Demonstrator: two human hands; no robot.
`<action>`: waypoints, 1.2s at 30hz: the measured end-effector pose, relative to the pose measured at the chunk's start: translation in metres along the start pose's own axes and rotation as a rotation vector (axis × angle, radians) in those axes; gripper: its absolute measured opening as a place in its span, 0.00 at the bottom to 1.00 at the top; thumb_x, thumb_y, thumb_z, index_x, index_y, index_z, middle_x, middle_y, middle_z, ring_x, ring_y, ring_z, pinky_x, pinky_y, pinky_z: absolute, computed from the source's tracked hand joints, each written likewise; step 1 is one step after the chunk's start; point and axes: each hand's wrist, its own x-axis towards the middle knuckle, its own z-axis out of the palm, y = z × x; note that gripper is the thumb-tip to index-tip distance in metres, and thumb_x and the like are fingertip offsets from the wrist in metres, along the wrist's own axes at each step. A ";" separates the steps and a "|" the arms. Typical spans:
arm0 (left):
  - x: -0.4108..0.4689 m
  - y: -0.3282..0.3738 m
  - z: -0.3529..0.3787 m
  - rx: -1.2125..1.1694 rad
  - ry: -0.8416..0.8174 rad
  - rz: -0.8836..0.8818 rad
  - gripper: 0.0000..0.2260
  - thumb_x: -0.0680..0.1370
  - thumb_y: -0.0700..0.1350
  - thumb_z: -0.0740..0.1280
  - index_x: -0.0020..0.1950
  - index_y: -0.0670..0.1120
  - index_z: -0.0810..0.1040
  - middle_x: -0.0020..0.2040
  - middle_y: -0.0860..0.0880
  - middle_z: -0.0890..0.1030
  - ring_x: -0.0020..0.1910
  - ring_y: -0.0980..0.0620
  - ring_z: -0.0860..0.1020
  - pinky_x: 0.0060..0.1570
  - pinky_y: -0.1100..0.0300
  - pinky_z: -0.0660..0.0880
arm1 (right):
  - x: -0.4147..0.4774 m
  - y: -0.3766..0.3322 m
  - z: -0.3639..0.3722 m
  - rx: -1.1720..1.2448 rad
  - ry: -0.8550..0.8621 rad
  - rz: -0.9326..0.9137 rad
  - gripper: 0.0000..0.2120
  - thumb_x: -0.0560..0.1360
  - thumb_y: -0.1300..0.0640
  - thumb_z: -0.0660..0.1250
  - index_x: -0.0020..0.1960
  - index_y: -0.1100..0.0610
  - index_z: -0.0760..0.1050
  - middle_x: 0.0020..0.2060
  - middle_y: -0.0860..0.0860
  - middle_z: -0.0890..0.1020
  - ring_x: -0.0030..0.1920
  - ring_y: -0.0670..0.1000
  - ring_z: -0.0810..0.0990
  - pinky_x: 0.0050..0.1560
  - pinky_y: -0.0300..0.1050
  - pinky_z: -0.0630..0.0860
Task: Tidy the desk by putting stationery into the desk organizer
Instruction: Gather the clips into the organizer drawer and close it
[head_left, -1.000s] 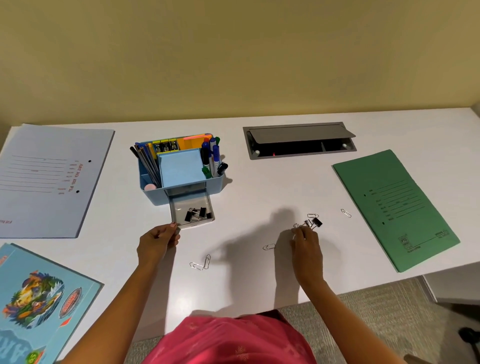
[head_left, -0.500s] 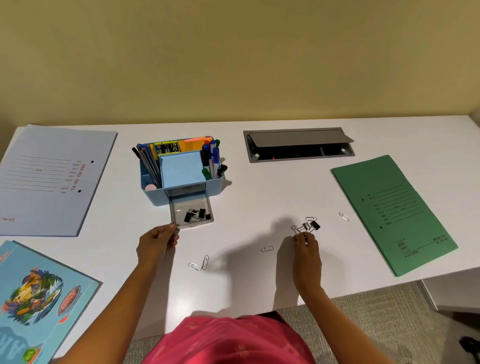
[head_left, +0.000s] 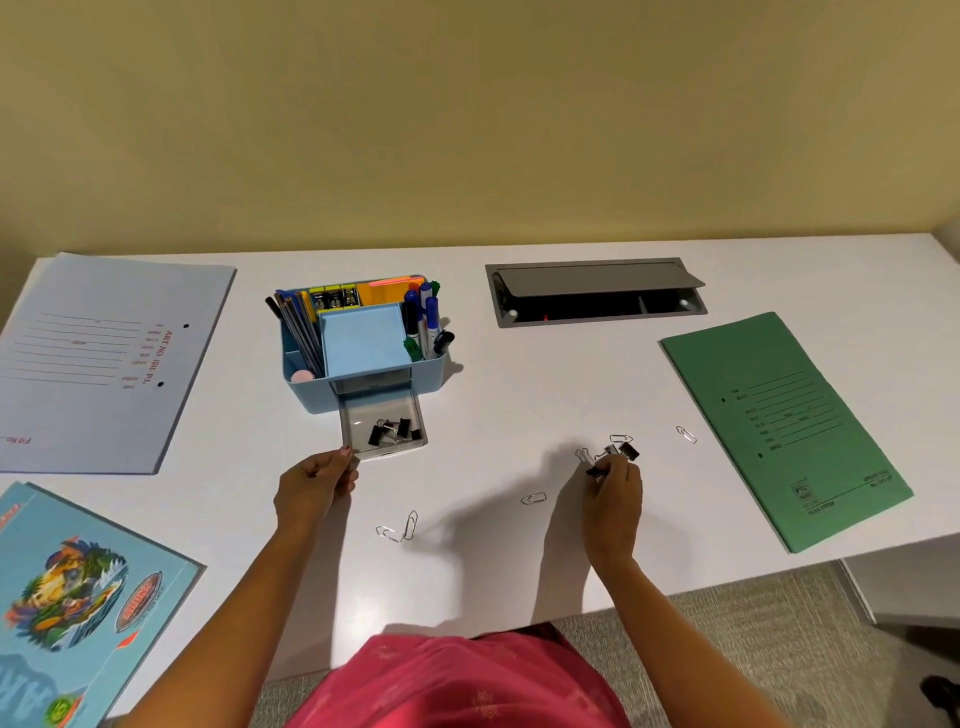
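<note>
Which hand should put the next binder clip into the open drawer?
Right. The right hand pinches a black binder clip at its fingertips; the left hand is busy gripping the drawer corner.

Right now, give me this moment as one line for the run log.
left hand: grips drawer front | right hand: pinches binder clip | drawer: open, binder clips inside | desk: loose paper clips

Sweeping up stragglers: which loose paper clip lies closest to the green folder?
The lone paper clip right of the right hand, just off the green folder; the others lie farther left.
</note>
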 end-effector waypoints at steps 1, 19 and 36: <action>0.000 0.000 0.000 0.001 0.002 -0.002 0.07 0.75 0.47 0.70 0.46 0.44 0.83 0.45 0.41 0.84 0.43 0.45 0.81 0.56 0.48 0.77 | -0.001 -0.004 0.000 0.034 0.000 -0.021 0.11 0.69 0.73 0.67 0.47 0.62 0.72 0.43 0.57 0.75 0.44 0.59 0.74 0.43 0.50 0.71; -0.005 -0.002 0.002 0.042 0.050 0.015 0.10 0.74 0.52 0.70 0.46 0.46 0.83 0.43 0.45 0.85 0.44 0.47 0.83 0.54 0.52 0.78 | -0.044 -0.173 0.093 0.330 -0.351 -0.496 0.07 0.76 0.63 0.66 0.53 0.58 0.76 0.51 0.52 0.77 0.51 0.50 0.77 0.54 0.44 0.77; -0.001 -0.003 0.000 -0.047 -0.002 0.011 0.09 0.75 0.46 0.70 0.50 0.41 0.83 0.45 0.39 0.84 0.41 0.47 0.81 0.48 0.58 0.80 | 0.004 -0.082 0.028 0.313 0.070 -0.168 0.11 0.70 0.72 0.67 0.44 0.58 0.79 0.41 0.51 0.79 0.40 0.46 0.76 0.42 0.29 0.69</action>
